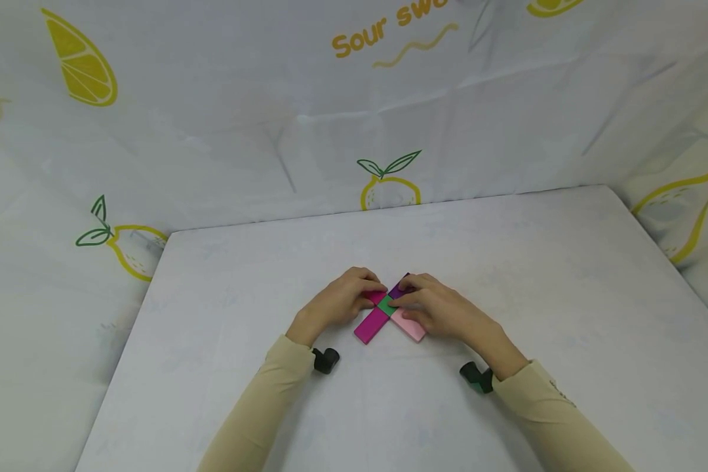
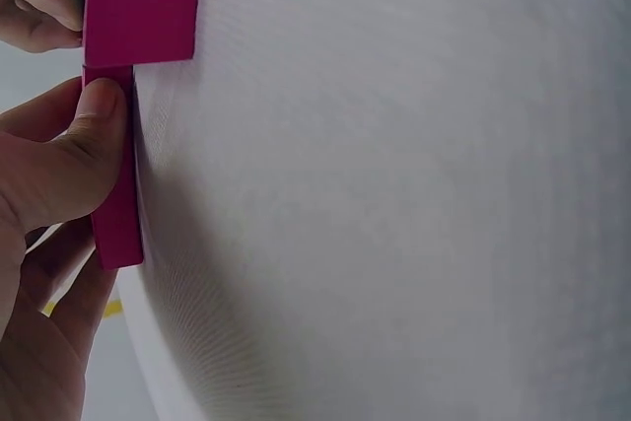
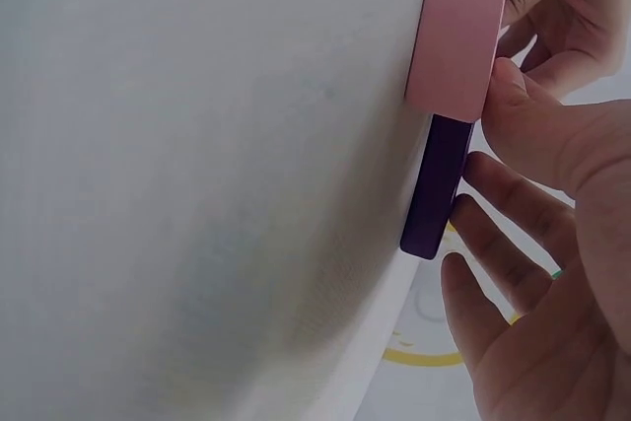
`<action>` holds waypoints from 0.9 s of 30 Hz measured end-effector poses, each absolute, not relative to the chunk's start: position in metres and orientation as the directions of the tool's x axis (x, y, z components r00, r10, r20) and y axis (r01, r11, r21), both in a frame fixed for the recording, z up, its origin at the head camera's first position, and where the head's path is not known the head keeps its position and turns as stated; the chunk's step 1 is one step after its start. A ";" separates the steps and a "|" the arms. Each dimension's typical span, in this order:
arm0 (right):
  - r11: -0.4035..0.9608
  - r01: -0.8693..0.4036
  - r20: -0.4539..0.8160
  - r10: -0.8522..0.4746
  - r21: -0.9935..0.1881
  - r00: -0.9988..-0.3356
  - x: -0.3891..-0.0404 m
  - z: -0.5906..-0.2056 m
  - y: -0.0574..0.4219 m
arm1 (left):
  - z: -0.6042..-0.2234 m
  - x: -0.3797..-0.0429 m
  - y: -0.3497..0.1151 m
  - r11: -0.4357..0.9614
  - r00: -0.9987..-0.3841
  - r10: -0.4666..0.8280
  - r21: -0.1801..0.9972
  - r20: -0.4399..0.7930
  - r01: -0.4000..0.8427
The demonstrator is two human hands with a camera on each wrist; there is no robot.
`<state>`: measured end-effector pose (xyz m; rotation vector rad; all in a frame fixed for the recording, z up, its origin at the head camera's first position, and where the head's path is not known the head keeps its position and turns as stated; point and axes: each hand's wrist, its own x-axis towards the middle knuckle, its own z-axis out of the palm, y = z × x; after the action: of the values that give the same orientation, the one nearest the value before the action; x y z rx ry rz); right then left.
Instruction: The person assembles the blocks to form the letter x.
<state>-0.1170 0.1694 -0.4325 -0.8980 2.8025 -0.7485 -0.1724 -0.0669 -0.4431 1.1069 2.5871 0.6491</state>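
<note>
On the white table a flat cross of blocks lies between the two hands in the head view, around a green block (image 1: 386, 304). A magenta block (image 1: 372, 326) extends toward the near left, a pink block (image 1: 409, 325) toward the near right, a purple block (image 1: 396, 290) toward the far right. My left hand (image 1: 343, 298) pinches the far-left magenta block (image 2: 116, 214), its thumb on the side face. My right hand (image 1: 445, 307) has its thumb against the pink block and its extended fingers along the purple block (image 3: 436, 189). One right finger reaches over the green block.
White tabletop (image 1: 242, 295) surrounds the blocks, with a lemon-print cloth (image 1: 212, 131) hanging behind its far edge. Below the wrists sit small black wrist devices, a left one (image 1: 327, 361) and a right one (image 1: 476, 377).
</note>
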 end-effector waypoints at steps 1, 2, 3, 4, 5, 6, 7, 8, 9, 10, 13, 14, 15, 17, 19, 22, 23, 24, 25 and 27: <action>0.706 -0.517 0.047 -0.569 -0.484 -0.821 -0.117 -0.432 0.169 | -0.443 -0.172 -0.067 0.613 -0.680 0.731 0.493 -0.057 0.618; 0.707 -0.518 0.049 -0.568 -0.482 -0.821 -0.117 -0.432 0.169 | -0.443 -0.172 -0.067 0.614 -0.680 0.731 0.491 -0.059 0.618; 0.707 -0.520 0.051 -0.568 -0.480 -0.821 -0.116 -0.432 0.169 | -0.443 -0.172 -0.067 0.615 -0.680 0.731 0.490 -0.060 0.617; 0.709 -0.517 0.049 -0.567 -0.480 -0.822 -0.116 -0.432 0.169 | -0.443 -0.172 -0.067 0.616 -0.680 0.731 0.490 -0.061 0.617; 0.709 -0.519 0.051 -0.567 -0.478 -0.822 -0.116 -0.432 0.169 | -0.443 -0.172 -0.066 0.616 -0.680 0.731 0.489 -0.062 0.618; 0.711 -0.517 0.047 -0.566 -0.477 -0.823 -0.116 -0.432 0.169 | -0.443 -0.172 -0.066 0.617 -0.680 0.731 0.487 -0.063 0.618; 0.711 -0.520 0.049 -0.568 -0.474 -0.822 -0.115 -0.433 0.169 | -0.443 -0.172 -0.066 0.618 -0.680 0.730 0.487 -0.064 0.618; 0.712 -0.520 0.048 -0.568 -0.472 -0.821 -0.115 -0.433 0.169 | -0.443 -0.172 -0.066 0.619 -0.680 0.730 0.484 -0.065 0.618; 0.713 -0.521 0.047 -0.569 -0.469 -0.821 -0.115 -0.433 0.168 | -0.443 -0.171 -0.066 0.619 -0.680 0.730 0.484 -0.065 0.618; 0.714 -0.522 0.046 -0.570 -0.467 -0.821 -0.115 -0.433 0.168 | -0.443 -0.171 -0.066 0.620 -0.680 0.730 0.483 -0.066 0.619; 0.721 -0.520 0.041 -0.567 -0.457 -0.822 -0.115 -0.433 0.168 | -0.442 -0.171 -0.067 0.618 -0.678 0.733 0.477 -0.062 0.625; 0.724 -0.519 0.039 -0.566 -0.455 -0.823 -0.115 -0.433 0.168 | -0.442 -0.171 -0.067 0.617 -0.676 0.734 0.475 -0.060 0.627; 0.727 -0.518 0.038 -0.564 -0.451 -0.825 -0.115 -0.433 0.168 | -0.442 -0.171 -0.067 0.615 -0.675 0.736 0.474 -0.058 0.630; 0.729 -0.520 0.040 -0.564 -0.445 -0.825 -0.115 -0.433 0.167 | -0.442 -0.170 -0.067 0.614 -0.673 0.738 0.470 -0.057 0.634; 0.728 -0.527 0.046 -0.567 -0.439 -0.822 -0.115 -0.433 0.167 | -0.441 -0.170 -0.067 0.614 -0.672 0.738 0.468 -0.057 0.635; 0.726 -0.536 0.057 -0.571 -0.431 -0.819 -0.115 -0.432 0.167 | -0.441 -0.170 -0.066 0.616 -0.673 0.737 0.466 -0.056 0.635; 0.726 -0.538 0.060 -0.572 -0.428 -0.818 -0.115 -0.432 0.167 | -0.441 -0.170 -0.066 0.617 -0.674 0.737 0.465 -0.058 0.635; 0.726 -0.540 0.061 -0.572 -0.426 -0.818 -0.115 -0.432 0.167 | -0.440 -0.170 -0.066 0.618 -0.674 0.736 0.466 -0.059 0.634; 0.726 -0.542 0.063 -0.573 -0.423 -0.817 -0.115 -0.432 0.167 | -0.440 -0.171 -0.066 0.618 -0.674 0.736 0.465 -0.060 0.633; 0.727 -0.545 0.066 -0.574 -0.418 -0.816 -0.115 -0.433 0.167 | -0.440 -0.171 -0.065 0.621 -0.675 0.735 0.464 -0.064 0.631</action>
<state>-0.1151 0.1668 -0.4328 -0.9265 2.8557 -0.6585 -0.1706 -0.0654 -0.4402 1.1163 2.5982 0.6025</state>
